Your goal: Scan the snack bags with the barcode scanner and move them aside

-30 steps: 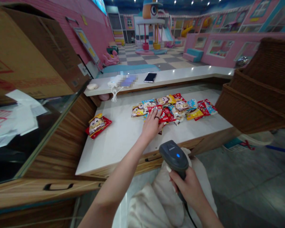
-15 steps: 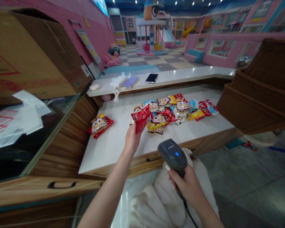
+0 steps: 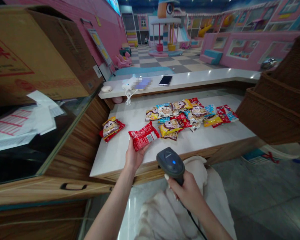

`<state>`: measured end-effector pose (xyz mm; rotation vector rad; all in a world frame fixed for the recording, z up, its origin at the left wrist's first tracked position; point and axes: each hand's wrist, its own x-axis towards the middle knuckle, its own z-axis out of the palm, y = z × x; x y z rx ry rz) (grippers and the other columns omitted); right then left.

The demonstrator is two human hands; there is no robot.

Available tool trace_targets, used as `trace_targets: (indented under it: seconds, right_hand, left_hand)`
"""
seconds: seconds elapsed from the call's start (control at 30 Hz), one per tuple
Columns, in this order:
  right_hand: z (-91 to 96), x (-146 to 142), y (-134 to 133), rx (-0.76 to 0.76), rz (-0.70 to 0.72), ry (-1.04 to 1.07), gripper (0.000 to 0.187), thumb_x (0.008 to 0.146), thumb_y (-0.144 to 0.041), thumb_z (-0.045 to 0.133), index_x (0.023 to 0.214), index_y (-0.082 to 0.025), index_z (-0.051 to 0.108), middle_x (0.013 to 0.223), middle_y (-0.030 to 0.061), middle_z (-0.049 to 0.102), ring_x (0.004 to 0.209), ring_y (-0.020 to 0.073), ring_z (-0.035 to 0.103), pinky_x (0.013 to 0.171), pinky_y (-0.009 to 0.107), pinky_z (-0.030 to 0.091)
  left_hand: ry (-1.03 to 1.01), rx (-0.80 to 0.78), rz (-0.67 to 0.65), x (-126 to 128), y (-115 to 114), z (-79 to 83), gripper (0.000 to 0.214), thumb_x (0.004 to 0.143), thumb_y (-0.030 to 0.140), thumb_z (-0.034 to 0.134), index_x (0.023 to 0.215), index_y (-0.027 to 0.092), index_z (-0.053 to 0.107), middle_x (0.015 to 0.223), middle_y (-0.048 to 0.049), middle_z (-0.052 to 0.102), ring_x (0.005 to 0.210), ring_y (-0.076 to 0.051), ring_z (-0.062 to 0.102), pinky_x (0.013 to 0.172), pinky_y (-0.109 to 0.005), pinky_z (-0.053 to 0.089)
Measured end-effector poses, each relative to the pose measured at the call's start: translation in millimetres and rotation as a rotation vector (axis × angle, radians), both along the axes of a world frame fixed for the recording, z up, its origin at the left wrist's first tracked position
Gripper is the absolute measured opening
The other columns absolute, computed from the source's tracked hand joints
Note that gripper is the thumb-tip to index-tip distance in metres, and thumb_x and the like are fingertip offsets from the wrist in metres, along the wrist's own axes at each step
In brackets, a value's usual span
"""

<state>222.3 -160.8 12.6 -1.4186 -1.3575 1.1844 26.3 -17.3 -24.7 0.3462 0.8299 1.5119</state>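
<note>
My left hand [image 3: 135,156] is closed on a red snack bag [image 3: 143,136], held over the counter with its printed back and white barcode turned up. My right hand [image 3: 187,190] wraps round the handle of a dark grey barcode scanner [image 3: 172,163], which has a lit blue light on top. The scanner's head points towards the red bag, with a gap between them. Just beyond lies a pile of snack bags [image 3: 171,126] in yellow, red, blue and white. Apart from it, on the left of the counter, is a small stack of snack bags [image 3: 110,128].
A cardboard box [image 3: 40,60] and loose papers [image 3: 22,121] stand at the left on a glass-topped cabinet. Along the raised ledge [image 3: 197,77] lie a phone [image 3: 165,80] and a white cable [image 3: 129,97]. At right is a brown wicker basket [image 3: 272,103], above a white bucket [image 3: 265,154].
My left hand has lowered and turned the red bag, so its barcode side now shows. The scanner has shifted left, nearer to the bag. The view has swung slightly.
</note>
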Motion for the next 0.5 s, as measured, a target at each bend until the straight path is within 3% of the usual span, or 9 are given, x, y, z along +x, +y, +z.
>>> trace_targets:
  seconds: [0.27,0.5]
  right_hand:
    - [1.6,0.2,0.8,0.016,0.01,-0.016,0.012,0.086,-0.027,0.061,0.076,-0.022,0.06,0.046,-0.0071,0.052,0.041,0.0133,0.05,0.044,0.023,0.038]
    - [2.9,1.4,-0.9,0.013,-0.008,-0.017,0.012,0.086,-0.03,0.061,0.078,-0.021,0.063,0.045,-0.0069,0.052,0.039,0.0138,0.049,0.043,0.023,0.039]
  left_hand:
    - [-0.01,0.037,-0.03,-0.3,1.4,-2.9,0.038,0.095,0.05,0.061,0.118,0.021,0.072,0.132,-0.0137,0.07,0.128,-0.03,0.064,0.105,-0.05,0.055]
    - [0.028,0.008,0.047,4.0,-3.4,-0.4,0.044,0.098,0.052,0.057,0.116,0.015,0.07,0.118,-0.0169,0.076,0.114,-0.029,0.072,0.101,-0.052,0.057]
